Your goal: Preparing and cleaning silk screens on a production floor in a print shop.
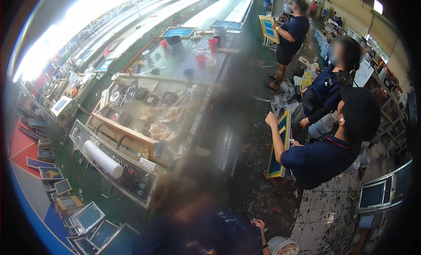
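Observation:
At the bottom edge, below my dark blue shirt front, my right hand [258, 224] shows with a black band on the wrist, its fingers curled round something small and pale that I cannot make out. A white bucket [283, 246] with stained contents is just below it. My left hand is not in view. A dark blurred patch hides part of the middle. Ahead lies a worktable [101, 128] with stained trays, cloths and tools, and a white roll [103, 158] along its near end. Red cups [212, 45] and pails [174, 43] stand farther along it.
A person [329, 154] at right grips a yellow-edged screen frame [278, 145]; another [326, 88] stands behind, and a third [291, 40] holds a frame farther back. Screen frames lean at lower left [87, 217] and right [379, 189]. Plastic scraps [285, 95] litter the floor.

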Demonstrator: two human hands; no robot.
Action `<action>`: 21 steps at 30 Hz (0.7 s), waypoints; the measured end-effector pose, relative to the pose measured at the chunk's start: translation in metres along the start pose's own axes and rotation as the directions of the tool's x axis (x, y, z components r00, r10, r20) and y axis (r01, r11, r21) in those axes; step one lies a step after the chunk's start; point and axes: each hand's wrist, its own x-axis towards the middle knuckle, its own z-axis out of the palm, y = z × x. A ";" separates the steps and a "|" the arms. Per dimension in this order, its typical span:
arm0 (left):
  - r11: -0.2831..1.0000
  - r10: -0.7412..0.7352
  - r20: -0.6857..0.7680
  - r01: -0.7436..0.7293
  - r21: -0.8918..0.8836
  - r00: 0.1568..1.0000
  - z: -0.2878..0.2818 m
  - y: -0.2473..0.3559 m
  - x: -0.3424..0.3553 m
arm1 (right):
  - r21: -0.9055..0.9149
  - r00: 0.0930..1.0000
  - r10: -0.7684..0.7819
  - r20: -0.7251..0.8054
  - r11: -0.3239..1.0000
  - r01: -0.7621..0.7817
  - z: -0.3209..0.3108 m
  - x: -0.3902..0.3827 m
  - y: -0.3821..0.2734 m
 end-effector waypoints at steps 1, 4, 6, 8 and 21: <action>1.000 0.006 0.011 -0.006 0.012 1.000 0.002 0.005 0.000 | 0.010 1.000 0.004 -0.013 1.000 -0.004 -0.003 0.001 0.005; 1.000 -0.017 -0.023 0.017 0.014 1.000 -0.002 0.004 -0.004 | 0.005 1.000 -0.025 0.002 1.000 0.025 -0.003 0.014 0.015; 1.000 0.006 -0.006 -0.006 0.025 1.000 0.000 0.006 0.003 | 0.028 0.999 -0.036 -0.003 0.999 0.036 -0.010 0.020 0.027; 1.000 0.013 -0.031 -0.013 0.016 0.999 -0.005 -0.005 0.001 | 0.030 1.000 -0.027 0.009 0.999 0.026 0.002 0.021 0.018; 0.999 0.000 -0.009 0.000 0.034 1.000 -0.011 0.004 0.000 | 0.003 0.999 -0.032 0.015 0.999 0.032 0.008 0.013 0.004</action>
